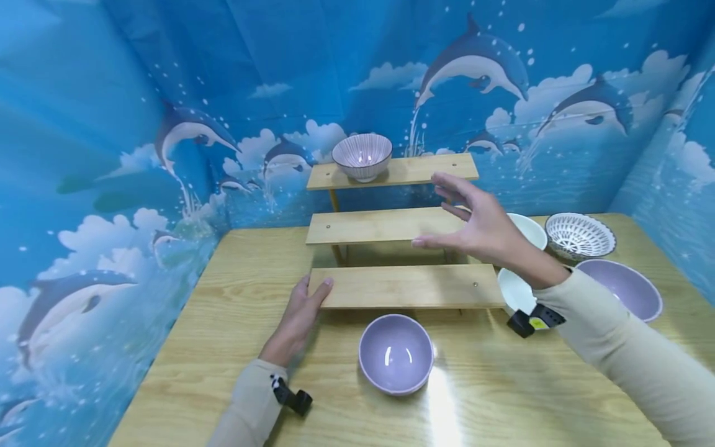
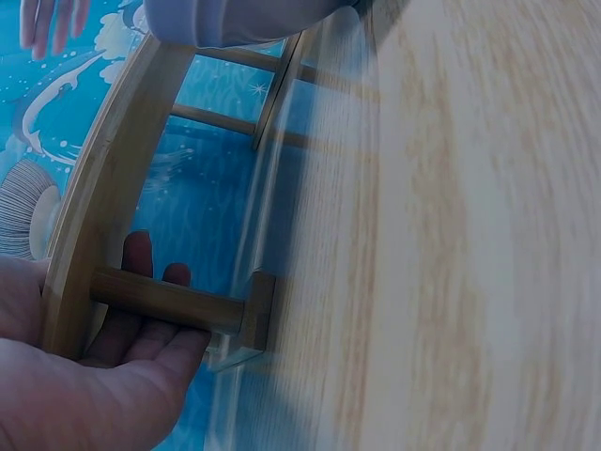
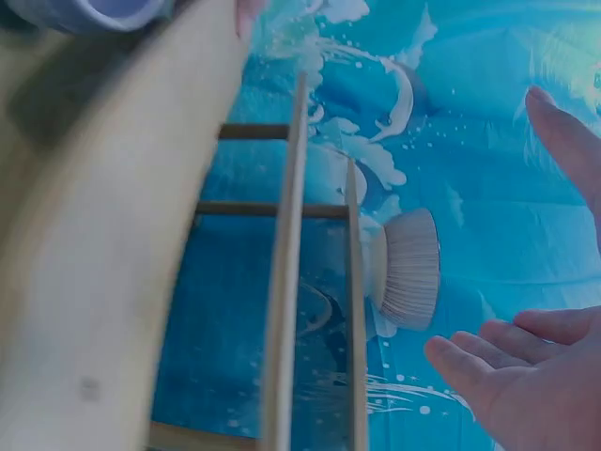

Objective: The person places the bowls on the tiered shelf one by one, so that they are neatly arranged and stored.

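Observation:
A three-tier wooden shelf [image 1: 413,288] stands on the table. My left hand [image 1: 296,313] grips the left end of its lowest board, thumb on top; in the left wrist view the fingers [image 2: 155,343] curl underneath, around a wooden crosspiece [image 2: 174,301]. My right hand [image 1: 486,230] is raised in the air near the right end of the middle board, thumb and fingers spread with nothing between them. A striped bowl [image 1: 362,156] sits on the top board, left of centre. In front of the shelf, a glossy purple bowl [image 1: 395,354] stands upright on the table.
Right of the shelf stand a black-and-white patterned bowl [image 1: 581,234], a second purple bowl [image 1: 625,288] and two pale bowls, one [image 1: 529,230] behind the other [image 1: 514,288], partly hidden by my right arm. A blue dolphin-print backdrop [image 1: 346,62] encloses the wooden table [image 1: 234,298].

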The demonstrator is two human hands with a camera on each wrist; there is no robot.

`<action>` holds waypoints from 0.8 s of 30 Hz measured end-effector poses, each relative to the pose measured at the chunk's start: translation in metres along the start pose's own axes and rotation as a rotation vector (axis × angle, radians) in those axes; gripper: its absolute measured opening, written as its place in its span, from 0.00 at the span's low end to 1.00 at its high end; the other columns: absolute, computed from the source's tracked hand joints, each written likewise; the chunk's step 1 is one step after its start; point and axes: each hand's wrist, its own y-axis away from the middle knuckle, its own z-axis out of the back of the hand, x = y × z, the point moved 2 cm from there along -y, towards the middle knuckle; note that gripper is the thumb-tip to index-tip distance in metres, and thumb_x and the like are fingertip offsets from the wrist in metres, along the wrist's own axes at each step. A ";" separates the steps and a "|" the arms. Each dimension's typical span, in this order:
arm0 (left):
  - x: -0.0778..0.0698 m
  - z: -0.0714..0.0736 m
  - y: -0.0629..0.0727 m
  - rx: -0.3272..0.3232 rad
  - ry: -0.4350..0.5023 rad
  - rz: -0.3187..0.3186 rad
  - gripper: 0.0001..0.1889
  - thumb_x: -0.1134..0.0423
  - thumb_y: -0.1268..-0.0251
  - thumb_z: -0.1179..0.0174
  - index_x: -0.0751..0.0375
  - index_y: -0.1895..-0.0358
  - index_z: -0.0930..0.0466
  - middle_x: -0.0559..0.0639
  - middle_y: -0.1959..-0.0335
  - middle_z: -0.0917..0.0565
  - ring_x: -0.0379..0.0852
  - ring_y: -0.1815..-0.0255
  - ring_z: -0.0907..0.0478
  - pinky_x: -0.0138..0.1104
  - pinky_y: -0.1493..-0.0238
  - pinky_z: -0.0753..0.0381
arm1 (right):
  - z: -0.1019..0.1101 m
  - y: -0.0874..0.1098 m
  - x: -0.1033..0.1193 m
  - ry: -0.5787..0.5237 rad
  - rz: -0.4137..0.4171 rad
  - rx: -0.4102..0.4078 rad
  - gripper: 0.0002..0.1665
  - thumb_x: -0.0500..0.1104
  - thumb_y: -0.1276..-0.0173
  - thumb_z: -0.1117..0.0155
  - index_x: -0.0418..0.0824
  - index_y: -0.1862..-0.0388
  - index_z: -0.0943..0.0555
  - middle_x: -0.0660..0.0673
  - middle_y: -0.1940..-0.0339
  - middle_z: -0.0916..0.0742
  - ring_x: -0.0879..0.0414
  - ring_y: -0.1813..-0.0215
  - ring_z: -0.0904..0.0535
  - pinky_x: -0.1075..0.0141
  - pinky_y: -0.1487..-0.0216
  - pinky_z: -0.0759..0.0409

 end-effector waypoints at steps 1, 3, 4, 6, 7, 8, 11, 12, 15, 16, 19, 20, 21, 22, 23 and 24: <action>0.000 0.000 0.000 -0.001 -0.002 0.002 0.48 0.40 0.26 0.45 0.64 0.18 0.58 0.61 0.18 0.52 0.58 0.18 0.57 0.53 0.20 0.54 | -0.001 0.007 -0.002 0.001 0.007 0.005 0.61 0.44 0.47 0.16 0.44 0.19 0.41 0.43 0.21 0.33 0.45 0.24 0.35 0.53 0.27 0.29; 0.000 0.000 0.001 -0.001 -0.004 -0.002 0.48 0.40 0.26 0.45 0.65 0.18 0.59 0.62 0.18 0.54 0.60 0.18 0.58 0.54 0.20 0.54 | -0.005 0.022 -0.007 -0.005 0.025 0.015 0.61 0.42 0.48 0.15 0.43 0.19 0.41 0.42 0.22 0.33 0.44 0.24 0.34 0.54 0.28 0.29; 0.000 0.000 0.001 -0.002 -0.007 0.001 0.48 0.40 0.26 0.45 0.65 0.18 0.59 0.62 0.17 0.54 0.60 0.18 0.58 0.54 0.20 0.55 | -0.008 0.030 -0.010 -0.010 0.032 0.020 0.61 0.42 0.49 0.15 0.43 0.19 0.40 0.41 0.22 0.32 0.43 0.25 0.33 0.56 0.28 0.29; 0.001 0.000 0.000 -0.001 -0.005 0.003 0.49 0.39 0.27 0.45 0.65 0.18 0.59 0.62 0.18 0.53 0.59 0.18 0.58 0.54 0.20 0.55 | -0.013 0.044 -0.016 -0.008 0.059 0.024 0.61 0.40 0.50 0.14 0.40 0.20 0.39 0.39 0.23 0.31 0.42 0.26 0.32 0.62 0.29 0.29; 0.001 0.000 0.000 0.000 -0.003 0.003 0.49 0.39 0.27 0.45 0.65 0.18 0.58 0.62 0.18 0.53 0.59 0.18 0.58 0.54 0.20 0.55 | -0.016 0.051 -0.019 -0.012 0.071 0.023 0.61 0.40 0.51 0.14 0.39 0.21 0.38 0.38 0.24 0.30 0.42 0.26 0.31 0.65 0.29 0.29; 0.001 0.000 -0.001 0.002 -0.003 0.001 0.49 0.38 0.27 0.45 0.64 0.18 0.58 0.61 0.18 0.53 0.59 0.18 0.57 0.54 0.20 0.55 | -0.019 0.057 -0.022 -0.015 0.086 0.019 0.61 0.39 0.53 0.13 0.38 0.22 0.37 0.38 0.25 0.29 0.42 0.27 0.31 0.68 0.30 0.30; 0.001 0.000 -0.002 0.008 0.001 0.008 0.49 0.37 0.28 0.45 0.63 0.18 0.58 0.60 0.18 0.52 0.58 0.18 0.57 0.53 0.20 0.55 | -0.028 0.075 -0.030 -0.041 0.129 0.016 0.60 0.37 0.55 0.13 0.35 0.23 0.35 0.36 0.27 0.26 0.44 0.28 0.29 0.71 0.31 0.30; 0.001 0.001 -0.002 0.012 -0.001 0.010 0.49 0.37 0.28 0.45 0.63 0.18 0.58 0.61 0.18 0.52 0.59 0.18 0.57 0.54 0.20 0.55 | -0.031 0.080 -0.032 -0.050 0.148 0.013 0.60 0.36 0.56 0.13 0.34 0.24 0.34 0.36 0.28 0.26 0.45 0.28 0.29 0.70 0.30 0.30; 0.001 0.001 -0.002 0.023 0.001 0.024 0.50 0.36 0.28 0.45 0.62 0.18 0.59 0.62 0.18 0.53 0.60 0.18 0.57 0.56 0.20 0.55 | -0.040 0.096 -0.040 -0.078 0.174 0.015 0.59 0.35 0.57 0.12 0.33 0.25 0.33 0.36 0.29 0.25 0.49 0.28 0.29 0.70 0.30 0.29; 0.002 0.001 -0.002 0.025 -0.002 0.030 0.50 0.36 0.28 0.45 0.62 0.18 0.60 0.62 0.17 0.54 0.60 0.18 0.58 0.56 0.21 0.56 | -0.043 0.101 -0.042 -0.083 0.175 0.016 0.60 0.36 0.58 0.12 0.33 0.25 0.33 0.36 0.29 0.25 0.50 0.29 0.28 0.70 0.31 0.29; 0.002 0.002 -0.001 0.026 -0.005 0.038 0.51 0.35 0.29 0.45 0.62 0.18 0.61 0.62 0.17 0.57 0.61 0.18 0.60 0.57 0.21 0.57 | -0.050 0.114 -0.048 -0.096 0.172 0.026 0.60 0.39 0.58 0.11 0.34 0.26 0.33 0.35 0.30 0.24 0.54 0.30 0.27 0.71 0.31 0.29; 0.002 0.002 -0.001 0.025 -0.007 0.038 0.51 0.35 0.29 0.45 0.62 0.18 0.61 0.63 0.17 0.57 0.61 0.18 0.60 0.58 0.21 0.57 | -0.052 0.117 -0.050 -0.099 0.173 0.031 0.60 0.40 0.58 0.11 0.34 0.26 0.32 0.34 0.31 0.24 0.53 0.30 0.26 0.71 0.32 0.28; 0.002 0.002 -0.001 0.023 -0.006 0.038 0.52 0.35 0.29 0.45 0.62 0.18 0.61 0.62 0.17 0.58 0.61 0.18 0.61 0.58 0.21 0.57 | -0.055 0.121 -0.051 -0.095 0.175 0.036 0.60 0.41 0.59 0.11 0.34 0.26 0.32 0.34 0.31 0.23 0.54 0.31 0.26 0.71 0.32 0.28; 0.002 0.002 0.000 0.021 -0.009 0.039 0.52 0.35 0.30 0.45 0.62 0.18 0.61 0.62 0.17 0.58 0.61 0.18 0.61 0.58 0.21 0.58 | -0.058 0.124 -0.052 -0.086 0.183 0.040 0.60 0.43 0.59 0.11 0.34 0.26 0.32 0.33 0.32 0.23 0.55 0.32 0.25 0.71 0.32 0.28; 0.002 0.002 -0.001 0.020 -0.007 0.039 0.52 0.35 0.30 0.45 0.62 0.18 0.61 0.62 0.17 0.58 0.61 0.18 0.61 0.57 0.21 0.58 | -0.060 0.127 -0.053 -0.075 0.190 0.045 0.60 0.45 0.58 0.11 0.33 0.27 0.32 0.33 0.33 0.22 0.55 0.32 0.25 0.71 0.33 0.27; 0.001 0.002 -0.001 0.019 -0.006 0.039 0.52 0.35 0.30 0.44 0.62 0.18 0.61 0.62 0.17 0.57 0.61 0.18 0.61 0.57 0.21 0.57 | -0.063 0.129 -0.054 -0.066 0.198 0.051 0.60 0.46 0.58 0.11 0.33 0.27 0.31 0.34 0.33 0.22 0.56 0.32 0.25 0.71 0.33 0.27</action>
